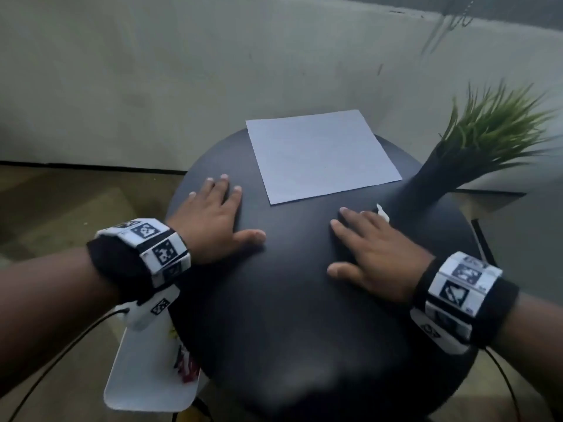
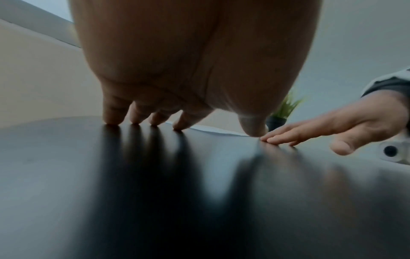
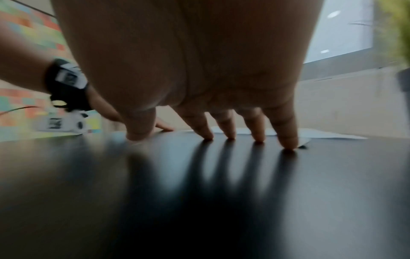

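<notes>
Tabletop point(image 1: 292, 315), round, glossy black, bears flat left hand point(image 1: 210, 220), right hand point(image 1: 374, 254)

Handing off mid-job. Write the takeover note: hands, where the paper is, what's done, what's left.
Left hand: fingers spread, flat on the round black table, holding nothing.
Right hand: flat on the table too, holding nothing, beside the black plant pot.
Sheet of paper: flat, unfolded, at the far edge, beyond both hands, untouched.
Done: nothing visible yet.
Left: probably reach forward for the sheet.
</notes>
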{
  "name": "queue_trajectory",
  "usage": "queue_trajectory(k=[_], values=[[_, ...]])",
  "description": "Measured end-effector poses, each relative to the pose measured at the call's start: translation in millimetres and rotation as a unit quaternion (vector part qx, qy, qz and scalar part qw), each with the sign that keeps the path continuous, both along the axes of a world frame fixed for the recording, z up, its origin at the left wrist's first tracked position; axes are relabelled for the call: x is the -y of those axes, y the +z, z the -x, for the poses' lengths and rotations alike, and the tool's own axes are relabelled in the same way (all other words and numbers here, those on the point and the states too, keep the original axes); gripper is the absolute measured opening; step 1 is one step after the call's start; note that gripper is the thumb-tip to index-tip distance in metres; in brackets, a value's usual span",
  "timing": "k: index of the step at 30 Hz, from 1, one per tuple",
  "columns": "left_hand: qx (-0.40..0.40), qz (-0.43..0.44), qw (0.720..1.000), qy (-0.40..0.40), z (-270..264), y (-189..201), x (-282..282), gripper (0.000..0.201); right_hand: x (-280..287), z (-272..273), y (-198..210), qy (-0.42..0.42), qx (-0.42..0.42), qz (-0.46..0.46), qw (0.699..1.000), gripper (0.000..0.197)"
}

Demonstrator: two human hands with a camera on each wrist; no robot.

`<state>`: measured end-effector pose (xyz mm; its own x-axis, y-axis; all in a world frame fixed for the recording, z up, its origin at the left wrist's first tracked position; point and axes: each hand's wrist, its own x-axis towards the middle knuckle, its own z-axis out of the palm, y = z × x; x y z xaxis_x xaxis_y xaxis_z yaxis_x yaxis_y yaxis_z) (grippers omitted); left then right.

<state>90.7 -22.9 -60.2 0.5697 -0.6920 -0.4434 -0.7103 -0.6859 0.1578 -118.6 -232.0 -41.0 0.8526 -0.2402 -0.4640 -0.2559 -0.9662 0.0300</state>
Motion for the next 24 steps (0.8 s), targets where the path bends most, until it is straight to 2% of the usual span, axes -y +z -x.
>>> queue_trajectory(k=[2, 4, 5, 6, 7, 8, 9, 10, 11, 12, 13, 15, 17, 18, 19, 21, 22, 24], values=[[0.002, -0.028, 0.996, -0.08, 27.1, 0.0, -21.2, 0.128, -31.2, 26.3, -3.4, 0.048, -0.034, -0.011, 0.998, 0.103], [-0.004, -0.044, 0.975, -0.216, 66.8, 4.5, -43.2, 0.124, -56.5, 49.8, 3.6, 0.148, -0.036, -0.076, 0.985, 0.091], [-0.034, -0.043, 0.958, -0.281, 86.7, 8.8, -52.0, 0.115, -63.9, 56.8, 12.8, 0.194, -0.034, -0.144, 0.97, 0.081], [-0.083, -0.029, 0.938, -0.334, 102.4, 13.9, -58.0, 0.104, -64.2, 58.6, 19.9, 0.198, -0.014, -0.227, 0.953, 0.071], [-0.129, 0.002, 0.922, -0.366, 113.3, 19.6, -61.8, 0.091, -57.1, 57.8, 23.8, 0.161, 0.02, -0.281, 0.946, 0.065], [-0.151, 0.042, 0.915, -0.372, 119.0, 23.0, -64.0, 0.081, -44.1, 53.7, 24.7, 0.1, 0.074, -0.28, 0.952, 0.068], [-0.138, 0.072, 0.924, -0.35, 119.5, 21.2, -64.3, 0.08, -28.4, 48.7, 21.0, 0.031, 0.139, -0.234, 0.962, 0.077], [-0.1, 0.087, 0.946, -0.294, 117.4, 17.0, -64.5, 0.09, -16.1, 43.9, 16.2, -0.035, 0.155, -0.154, 0.975, 0.083], [-0.049, 0.089, 0.971, -0.215, 115.0, 11.7, -64.7, 0.107, -9.9, 42.0, 8.6, -0.089, 0.117, -0.082, 0.986, 0.084], [-0.013, 0.067, 0.987, -0.145, 115.9, 6.4, -65.0, 0.12, -14.4, 43.0, -0.2, -0.115, 0.064, -0.049, 0.99, 0.085], [0.0, 0.035, 0.992, -0.119, 123.0, 3.4, -67.4, 0.124, -27.6, 47.9, -7.9, -0.111, 0.025, -0.043, 0.993, 0.087], [-0.021, 0.012, 0.981, -0.19, 141.8, 4.4, -73.0, 0.106, -66.1, 64.4, -7.9, 0.002, 0.003, -0.067, 0.998, 0.089], [-0.108, 0.082, 0.953, -0.272, 153.9, 16.9, -76.2, 0.07, -88.5, 78.6, 7.3, 0.14, 0.025, -0.154, 0.978, 0.072], [-0.131, 0.119, 0.944, -0.279, 153.3, 20.3, -73.8, 0.065, -85.0, 78.2, 13.6, 0.174, 0.05, -0.193, 0.964, 0.061], [-0.125, 0.153, 0.944, -0.264, 149.3, 22.0, -68.2, 0.068, -74.9, 73.4, 16.6, 0.161, 0.087, -0.215, 0.959, 0.053], [-0.065, 0.181, 0.964, -0.181, 131.3, 23.6, -49.0, 0.069, -40.2, 54.3, 11.5, 0.041, 0.178, -0.173, 0.968, 0.052], [-0.04, 0.171, 0.975, -0.138, 120.6, 23.5, -37.7, 0.066, -24.2, 44.3, 6.4, -0.026, 0.181, -0.124, 0.975, 0.058], [-0.03, 0.114, 0.99, -0.075, 102.3, 23.1, -16.9, 0.069, -17.9, 33.8, -7.2, -0.12, 0.09, -0.047, 0.988, 0.076]])
